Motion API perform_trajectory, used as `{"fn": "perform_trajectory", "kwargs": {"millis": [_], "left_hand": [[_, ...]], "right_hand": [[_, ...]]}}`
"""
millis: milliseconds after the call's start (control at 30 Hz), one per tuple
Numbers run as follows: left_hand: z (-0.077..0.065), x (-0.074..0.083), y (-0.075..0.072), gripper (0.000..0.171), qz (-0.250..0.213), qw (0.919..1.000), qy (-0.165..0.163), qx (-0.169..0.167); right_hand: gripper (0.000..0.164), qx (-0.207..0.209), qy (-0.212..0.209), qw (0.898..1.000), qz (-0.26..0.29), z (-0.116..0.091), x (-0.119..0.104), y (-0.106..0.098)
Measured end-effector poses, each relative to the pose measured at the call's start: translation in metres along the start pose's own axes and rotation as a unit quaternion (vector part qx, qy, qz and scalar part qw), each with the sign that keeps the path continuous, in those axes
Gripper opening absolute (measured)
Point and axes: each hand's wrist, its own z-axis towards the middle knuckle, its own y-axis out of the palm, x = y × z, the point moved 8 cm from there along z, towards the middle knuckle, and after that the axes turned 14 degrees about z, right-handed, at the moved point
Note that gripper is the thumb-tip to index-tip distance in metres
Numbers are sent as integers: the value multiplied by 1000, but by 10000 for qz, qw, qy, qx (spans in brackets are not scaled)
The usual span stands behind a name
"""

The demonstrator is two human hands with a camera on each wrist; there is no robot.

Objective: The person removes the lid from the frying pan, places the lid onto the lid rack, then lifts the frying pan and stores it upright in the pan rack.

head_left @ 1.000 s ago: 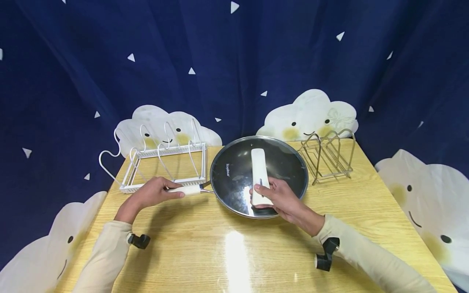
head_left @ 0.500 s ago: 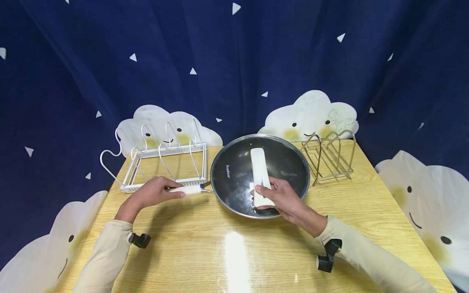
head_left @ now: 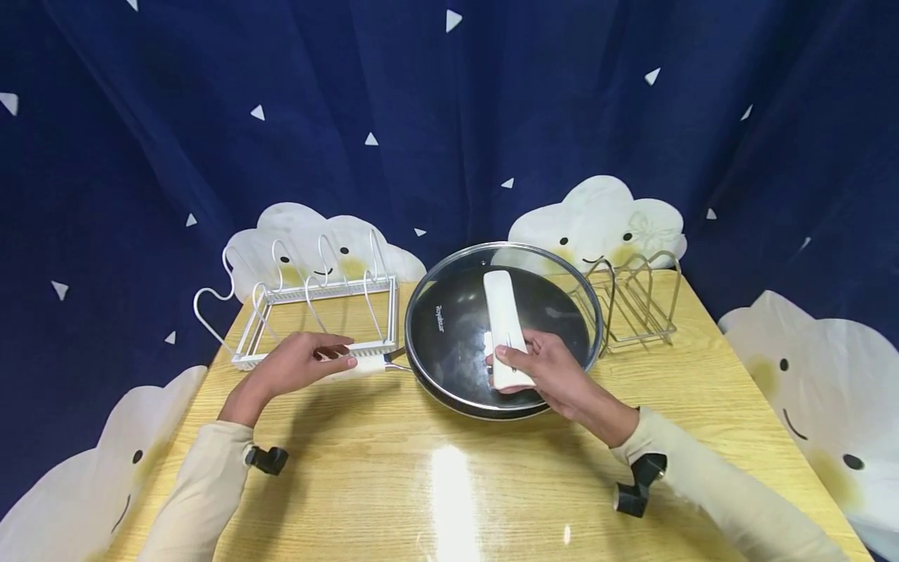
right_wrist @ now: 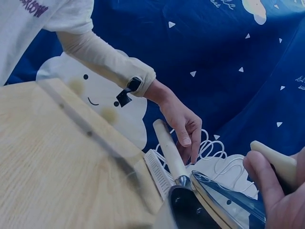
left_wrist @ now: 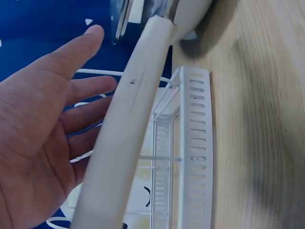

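My right hand (head_left: 558, 376) grips the long cream handle (head_left: 502, 312) of a round glass lid (head_left: 453, 300) with a metal rim. The lid is raised off a dark frying pan (right_wrist: 188, 207) at its far side, with a gap also showing in the right wrist view. My left hand (head_left: 298, 364) is beside the pan's cream handle (left_wrist: 126, 124); its thumb and fingers are spread apart, and the left wrist view shows space between thumb and handle. Whether the fingers behind touch the handle cannot be told. The pan rests on the table, its handle pointing left.
A white wire rack (head_left: 389, 312) with upright loops stands behind the left hand, close to the pan handle. To the right of the pan is a bronze-coloured wire rack (head_left: 642, 337). Both are on a wooden table (head_left: 379, 476), before a dark blue curtain (head_left: 449, 117) with clouds.
The right hand has lifted the lid off the pan, moving it slightly up and right. The left hand has loosened from the pan handle, its fingers parting from the thumb. The racks have not moved.
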Motion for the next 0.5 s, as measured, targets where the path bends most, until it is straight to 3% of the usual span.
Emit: {"fn": "perform_trajectory", "kwargs": {"millis": [333, 500], "left_hand": [[9, 28, -15, 42, -143, 9981, 271, 535], [16, 43, -18, 41, -307, 9964, 117, 787]], "right_hand": [[41, -207, -97, 9994, -251, -4, -24, -2], [41, -68, -97, 9990, -435, -8, -35, -8]]}}
